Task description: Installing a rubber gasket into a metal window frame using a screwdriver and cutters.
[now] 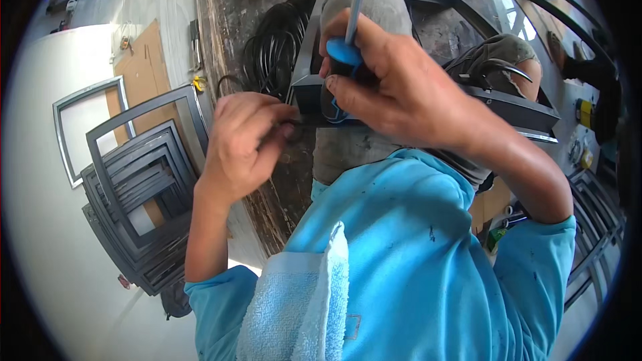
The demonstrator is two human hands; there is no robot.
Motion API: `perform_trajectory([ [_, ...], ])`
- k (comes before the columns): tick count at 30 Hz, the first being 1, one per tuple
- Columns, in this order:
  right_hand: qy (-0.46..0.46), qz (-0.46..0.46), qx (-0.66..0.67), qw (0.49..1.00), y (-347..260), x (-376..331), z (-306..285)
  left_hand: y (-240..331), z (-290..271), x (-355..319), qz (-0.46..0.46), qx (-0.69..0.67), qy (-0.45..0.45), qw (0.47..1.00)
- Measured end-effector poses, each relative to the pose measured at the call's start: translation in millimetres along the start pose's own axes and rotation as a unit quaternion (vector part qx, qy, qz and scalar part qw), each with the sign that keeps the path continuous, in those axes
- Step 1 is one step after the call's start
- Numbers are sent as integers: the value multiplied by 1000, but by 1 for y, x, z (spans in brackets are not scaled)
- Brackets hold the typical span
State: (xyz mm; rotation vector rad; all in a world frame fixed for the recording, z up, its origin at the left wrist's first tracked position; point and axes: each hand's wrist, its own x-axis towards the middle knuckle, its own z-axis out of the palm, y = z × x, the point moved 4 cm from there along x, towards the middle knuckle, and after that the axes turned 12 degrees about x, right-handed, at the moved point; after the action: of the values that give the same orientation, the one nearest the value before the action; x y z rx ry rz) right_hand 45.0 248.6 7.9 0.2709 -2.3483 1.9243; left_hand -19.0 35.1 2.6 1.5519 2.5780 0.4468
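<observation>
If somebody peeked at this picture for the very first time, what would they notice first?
Probably the two hands in the middle. The right hand grips a tool with a bright blue handle over the corner of a dark metal frame, while the left hand pinches something small and dark beside it. Next comes the stack of grey frames on the floor at left, and the black cable coil on the worn workbench.

Metal workshop, stacked dark frames (137,207), scarred workbench (231,20)
</observation>
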Motion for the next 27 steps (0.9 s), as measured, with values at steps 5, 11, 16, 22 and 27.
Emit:
perform_trajectory([
  [5,71,6,59,996,-9,-10,-18,34,14,8,37,-2,-1,999],
  [11,69,14,71,995,-6,-14,-30,34,12,18,-3,12,-22,1000],
  [16,10,75,35,997,5,-15,-11,42,9,28,-4,32,-61,998],
  [22,96,-7,177,979,-11,-54,-73,43,9,26,-34,16,-91,995],
  [27,231,-144,176,946,-80,-189,-186,50,5,33,-10,72,-109,991],
])
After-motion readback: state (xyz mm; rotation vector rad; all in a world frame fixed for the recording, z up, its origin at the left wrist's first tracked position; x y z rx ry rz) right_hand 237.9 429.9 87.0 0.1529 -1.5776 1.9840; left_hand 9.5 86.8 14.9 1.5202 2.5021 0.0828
